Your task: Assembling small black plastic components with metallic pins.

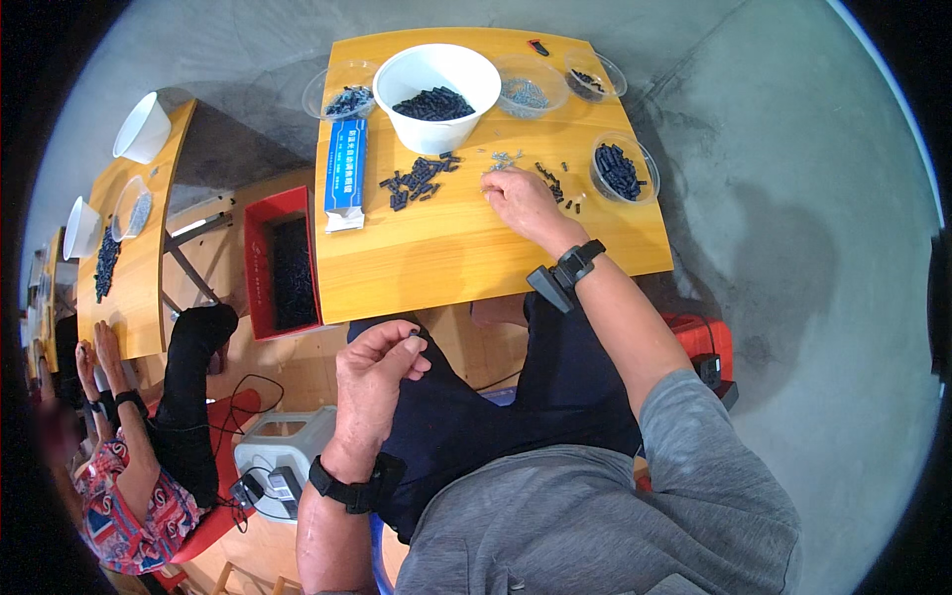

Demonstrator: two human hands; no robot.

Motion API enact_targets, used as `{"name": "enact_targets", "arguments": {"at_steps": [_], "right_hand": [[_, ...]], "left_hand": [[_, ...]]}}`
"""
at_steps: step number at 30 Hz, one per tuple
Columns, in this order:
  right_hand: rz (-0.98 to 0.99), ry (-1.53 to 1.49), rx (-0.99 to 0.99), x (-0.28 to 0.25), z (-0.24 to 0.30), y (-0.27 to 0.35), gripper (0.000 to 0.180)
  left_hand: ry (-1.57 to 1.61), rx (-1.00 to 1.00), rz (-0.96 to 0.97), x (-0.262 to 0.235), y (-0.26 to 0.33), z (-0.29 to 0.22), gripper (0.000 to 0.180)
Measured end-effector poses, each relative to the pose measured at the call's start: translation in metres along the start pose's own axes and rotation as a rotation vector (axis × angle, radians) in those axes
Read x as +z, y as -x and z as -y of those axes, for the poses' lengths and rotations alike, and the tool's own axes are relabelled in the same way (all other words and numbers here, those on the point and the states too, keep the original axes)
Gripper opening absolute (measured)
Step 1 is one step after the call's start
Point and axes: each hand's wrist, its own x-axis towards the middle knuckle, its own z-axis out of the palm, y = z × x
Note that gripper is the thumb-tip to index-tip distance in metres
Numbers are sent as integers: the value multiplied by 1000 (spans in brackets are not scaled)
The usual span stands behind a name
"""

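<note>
Head view, looking down: my left hand (375,369) is in the lower middle of the frame, raised over my lap below the edge of the yellow table (466,248), and its thumb and forefinger are pinched on a small dark piece (414,340). My right hand (523,201) is stretched out onto the table, right of centre, palm down, fingertips curled down onto the wood by a scatter of small silver bits (504,158); whether they have actually caught one I cannot tell. Just left of that hand lies a loose pile of black pieces (416,178), and above it, at the top of the frame, stands the white bowl (437,84) filled with more of them. A clear dish of black pieces (621,169) sits to the right of my hand. A blue and white packet (345,174) lies at the table's left side, with a red bin (283,263) beyond the edge. At the far left, another person's hands (96,359) rest at a second table.
</note>
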Motion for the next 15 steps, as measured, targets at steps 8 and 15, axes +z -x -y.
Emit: {"name": "enact_targets", "arguments": {"at_steps": [8, 15], "right_hand": [[0, 122, 20, 7, 1, 2, 13], [120, -563, 268, -2, 37, 16, 6]], "left_hand": [[40, 33, 8, 1, 1, -1, 11], [92, 71, -35, -1, 2, -4, 11]]}}
